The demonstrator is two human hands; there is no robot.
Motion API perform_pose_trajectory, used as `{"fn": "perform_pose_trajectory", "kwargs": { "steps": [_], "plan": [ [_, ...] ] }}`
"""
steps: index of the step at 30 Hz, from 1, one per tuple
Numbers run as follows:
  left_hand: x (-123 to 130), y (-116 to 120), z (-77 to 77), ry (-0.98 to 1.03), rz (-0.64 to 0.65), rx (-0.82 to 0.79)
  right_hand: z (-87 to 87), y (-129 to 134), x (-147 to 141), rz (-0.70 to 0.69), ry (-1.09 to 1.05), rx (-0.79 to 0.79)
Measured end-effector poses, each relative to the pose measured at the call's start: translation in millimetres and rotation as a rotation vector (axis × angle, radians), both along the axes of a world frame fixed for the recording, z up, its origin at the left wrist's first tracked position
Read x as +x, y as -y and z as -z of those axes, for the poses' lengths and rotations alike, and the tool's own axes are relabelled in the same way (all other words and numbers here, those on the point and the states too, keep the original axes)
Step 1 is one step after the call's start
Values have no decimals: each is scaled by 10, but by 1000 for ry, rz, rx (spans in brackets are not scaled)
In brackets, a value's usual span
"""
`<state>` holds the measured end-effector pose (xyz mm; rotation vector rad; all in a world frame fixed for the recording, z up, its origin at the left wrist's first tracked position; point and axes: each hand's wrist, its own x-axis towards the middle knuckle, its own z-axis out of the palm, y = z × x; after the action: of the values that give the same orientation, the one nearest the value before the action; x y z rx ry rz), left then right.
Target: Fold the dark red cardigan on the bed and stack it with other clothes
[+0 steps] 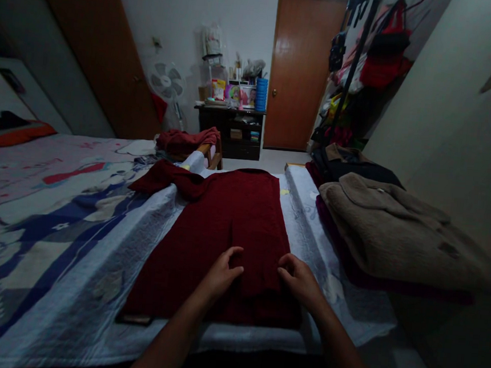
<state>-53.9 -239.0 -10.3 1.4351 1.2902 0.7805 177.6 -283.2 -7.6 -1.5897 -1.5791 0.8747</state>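
Observation:
A dark red long-sleeved garment (197, 248) lies spread on a light blue cloth, its right side folded inward and one sleeve stretched out to the far left. My left hand (223, 271) is over the middle of the garment, thumb and forefinger apart with nothing between them. Close to the garment's right edge is my right hand (300, 277), its fingers curved and the thumb a little away from the forefinger. A folded part of the garment lies between the two hands. The undersides of both hands are hidden.
A folded greyish-brown fleece coat (387, 236) rests on other dark clothes at the right. To the left is a bed with a patterned sheet (70, 226). Beyond the blue cloth (145, 244) stand a wooden chair with a red cloth (187, 139), a fan (168, 83) and a dark cabinet (227, 142).

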Motion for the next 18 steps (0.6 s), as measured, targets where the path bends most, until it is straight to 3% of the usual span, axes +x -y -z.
{"fn": "perform_pose_trajectory", "kwargs": {
  "steps": [8, 12, 18],
  "plan": [
    [26, -575, -90, 198, -134, -170, -10, -31, 39, -59, 66, -52],
    [99, -922, -34, 266, -228, -147, 1, -29, 83, -44, 57, -36],
    [213, -1294, 102, 170, -242, -51, 80, -7, 147, -28, 80, -54]
  ]
}}
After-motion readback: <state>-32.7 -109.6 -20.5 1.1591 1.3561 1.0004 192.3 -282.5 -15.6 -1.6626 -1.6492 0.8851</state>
